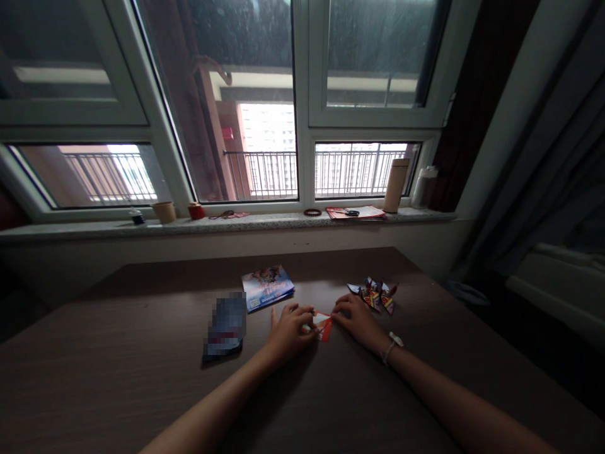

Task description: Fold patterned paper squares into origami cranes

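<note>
Between my hands, a small red-and-white piece of paper (324,330) lies on the brown table, partly folded, with a pale inner face showing. My left hand (292,329) is curled over its left side, fingertips pressed on the paper and covering part of it. From the right, my right hand (357,315) holds the paper's right corner between closed fingertips; a bracelet circles that wrist. Just beyond the right hand sit several folded, pointed paper pieces (374,295) in dark, yellow and red print. A stack of printed blue leaflets (268,287) lies past my left hand.
Left of the leaflets lies a dark, blurred-out flat object (225,326). On the windowsill (274,222) stand a tan bottle (396,185), a clear bottle (424,188), a paper cup (164,212) and a red spool (195,210); scissors (348,213) rest on red papers (371,214).
</note>
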